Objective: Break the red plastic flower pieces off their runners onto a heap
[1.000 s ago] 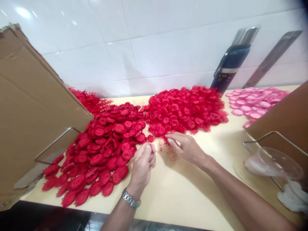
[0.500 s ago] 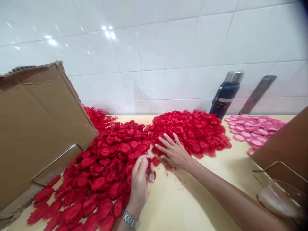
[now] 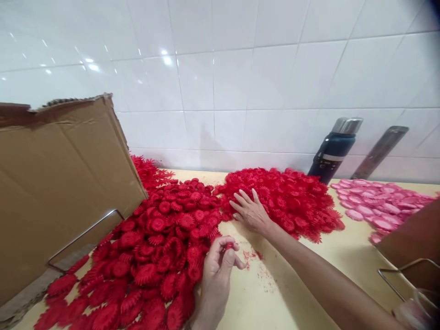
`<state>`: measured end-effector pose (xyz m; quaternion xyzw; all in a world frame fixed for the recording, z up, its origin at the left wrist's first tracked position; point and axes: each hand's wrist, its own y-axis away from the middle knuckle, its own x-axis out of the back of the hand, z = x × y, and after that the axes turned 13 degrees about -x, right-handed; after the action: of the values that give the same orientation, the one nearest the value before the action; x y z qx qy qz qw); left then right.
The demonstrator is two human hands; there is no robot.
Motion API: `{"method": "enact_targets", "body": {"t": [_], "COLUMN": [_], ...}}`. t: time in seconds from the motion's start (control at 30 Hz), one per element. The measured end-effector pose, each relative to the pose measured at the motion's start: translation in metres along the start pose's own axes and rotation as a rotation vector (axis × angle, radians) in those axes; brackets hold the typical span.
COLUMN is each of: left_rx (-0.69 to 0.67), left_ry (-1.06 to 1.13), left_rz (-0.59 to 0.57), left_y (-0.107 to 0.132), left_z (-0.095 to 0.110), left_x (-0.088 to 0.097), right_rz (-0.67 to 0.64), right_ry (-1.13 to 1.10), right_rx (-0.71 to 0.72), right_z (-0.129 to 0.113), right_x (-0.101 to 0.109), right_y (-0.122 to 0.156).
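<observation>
Hand, left (image 3: 217,275): curled round red piece (image 3: 229,246)
Hand, right (image 3: 253,216): splayed over fringed red discs (image 3: 292,201), gripping nothing visible
Discs: likely gathering; next needs pinching

Probably a craft workshop; exact kind unclear. Signs: red fringed pieces (image 3: 165,238) heaped in bulk on a pale table (image 3: 247,293), pink discs (image 3: 381,201) massed at right, red scraps (image 3: 254,256) littering the surface, cardboard (image 3: 65,183) upright at left. White tiled wall (image 3: 268,78) behind.
</observation>
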<state>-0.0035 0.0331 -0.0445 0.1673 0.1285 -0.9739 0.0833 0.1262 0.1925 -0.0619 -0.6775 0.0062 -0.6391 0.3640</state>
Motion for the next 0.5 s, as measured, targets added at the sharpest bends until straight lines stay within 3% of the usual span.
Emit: {"method": "enact_targets", "body": {"t": [0.27, 0.5], "left_rx": [0.102, 0.294], "left_ry": [0.265, 0.478], "left_rz": [0.061, -0.004], "left_y": [-0.002, -0.005], "left_z": [0.012, 0.021], "left_x": [-0.004, -0.001], "right_rz": [0.021, 0.076], "right_ry": [-0.094, -0.282], "right_rx": [0.004, 0.024], "right_z": [-0.008, -0.007], "right_x": [0.023, 0.05], "right_y": [0.006, 0.036]}}
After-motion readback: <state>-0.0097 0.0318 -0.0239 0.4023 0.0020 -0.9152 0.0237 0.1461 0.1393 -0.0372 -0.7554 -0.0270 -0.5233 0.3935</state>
